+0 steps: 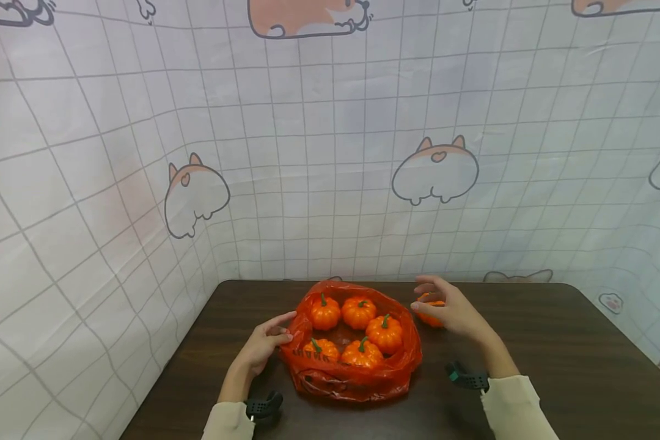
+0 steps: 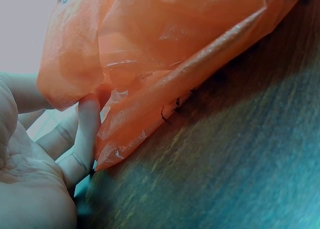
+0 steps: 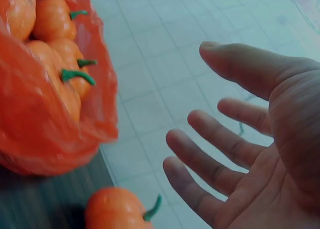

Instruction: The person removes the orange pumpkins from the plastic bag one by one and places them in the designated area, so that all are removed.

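Observation:
A red plastic bag [image 1: 357,382] stands with its mouth open on the dark table. Inside it sit several small orange pumpkins [image 1: 359,313] with green stems. My left hand [image 1: 261,347] holds the bag's left edge. In the left wrist view the left fingers [image 2: 87,121] meet the thin plastic, and part of the thumb is hidden behind a fold. Right of the bag, one more pumpkin [image 3: 114,209] rests on the table. My right hand [image 1: 450,308] hovers over that pumpkin, partly covering it in the head view. Its fingers are spread and hold nothing.
The dark wooden table [image 1: 544,360] reaches back to a pale gridded cloth [image 1: 330,232] with cartoon animals, which also hangs along the left and right sides. Each wrist carries a dark strap, such as the right wrist strap [image 1: 467,377].

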`<action>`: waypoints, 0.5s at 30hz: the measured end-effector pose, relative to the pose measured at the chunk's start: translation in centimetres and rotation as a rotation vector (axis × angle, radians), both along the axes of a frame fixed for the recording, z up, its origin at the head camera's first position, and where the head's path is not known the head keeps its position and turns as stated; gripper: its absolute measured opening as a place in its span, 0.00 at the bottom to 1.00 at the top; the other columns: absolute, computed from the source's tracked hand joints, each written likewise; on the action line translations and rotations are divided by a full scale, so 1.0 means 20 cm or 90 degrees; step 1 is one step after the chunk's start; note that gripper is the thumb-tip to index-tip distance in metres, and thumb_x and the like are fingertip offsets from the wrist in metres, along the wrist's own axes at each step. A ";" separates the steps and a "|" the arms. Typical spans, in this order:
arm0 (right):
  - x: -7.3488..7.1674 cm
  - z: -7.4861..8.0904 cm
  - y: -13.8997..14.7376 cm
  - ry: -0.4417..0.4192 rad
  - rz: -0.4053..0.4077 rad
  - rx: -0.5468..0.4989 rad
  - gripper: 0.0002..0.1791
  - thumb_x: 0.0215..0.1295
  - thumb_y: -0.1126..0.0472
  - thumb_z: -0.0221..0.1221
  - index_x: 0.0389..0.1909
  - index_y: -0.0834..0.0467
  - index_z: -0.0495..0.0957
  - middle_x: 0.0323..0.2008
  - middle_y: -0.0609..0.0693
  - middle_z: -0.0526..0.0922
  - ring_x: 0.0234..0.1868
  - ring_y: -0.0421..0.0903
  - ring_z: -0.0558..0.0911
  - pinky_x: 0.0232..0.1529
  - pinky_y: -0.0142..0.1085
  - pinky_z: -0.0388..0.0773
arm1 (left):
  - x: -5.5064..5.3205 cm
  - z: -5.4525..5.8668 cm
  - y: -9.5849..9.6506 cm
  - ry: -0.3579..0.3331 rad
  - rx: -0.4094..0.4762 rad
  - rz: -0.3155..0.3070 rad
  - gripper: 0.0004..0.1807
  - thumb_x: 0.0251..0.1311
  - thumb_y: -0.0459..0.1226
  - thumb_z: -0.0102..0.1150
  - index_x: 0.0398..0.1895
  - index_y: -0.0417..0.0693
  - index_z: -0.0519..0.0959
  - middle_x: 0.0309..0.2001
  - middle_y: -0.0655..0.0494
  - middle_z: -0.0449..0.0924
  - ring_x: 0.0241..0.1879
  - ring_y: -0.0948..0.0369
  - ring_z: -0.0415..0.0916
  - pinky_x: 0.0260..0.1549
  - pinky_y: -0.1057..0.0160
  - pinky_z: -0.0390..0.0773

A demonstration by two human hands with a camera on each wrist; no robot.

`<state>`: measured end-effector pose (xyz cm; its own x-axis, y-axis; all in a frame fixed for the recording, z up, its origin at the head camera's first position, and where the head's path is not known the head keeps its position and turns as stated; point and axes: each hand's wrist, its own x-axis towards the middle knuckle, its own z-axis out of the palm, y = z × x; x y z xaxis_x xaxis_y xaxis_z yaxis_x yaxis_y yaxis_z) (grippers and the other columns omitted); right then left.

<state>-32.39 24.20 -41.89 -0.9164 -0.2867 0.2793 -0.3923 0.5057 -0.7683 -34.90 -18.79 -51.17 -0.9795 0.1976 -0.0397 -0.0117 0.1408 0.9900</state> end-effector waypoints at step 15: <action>0.02 -0.04 -0.20 -0.063 0.084 -0.021 0.32 0.67 0.55 0.68 0.69 0.53 0.69 0.61 0.62 0.77 0.60 0.58 0.78 0.61 0.56 0.76 | 0.00 0.00 0.00 -0.001 0.003 -0.005 0.29 0.68 0.30 0.60 0.72 0.48 0.73 0.40 0.52 0.81 0.42 0.58 0.78 0.44 0.59 0.78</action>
<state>-31.92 20.20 -42.77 -0.8948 -0.3989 0.2008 -0.3753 0.4279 -0.8222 -34.89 -18.84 -51.27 -0.9777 0.2059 -0.0409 -0.0127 0.1362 0.9906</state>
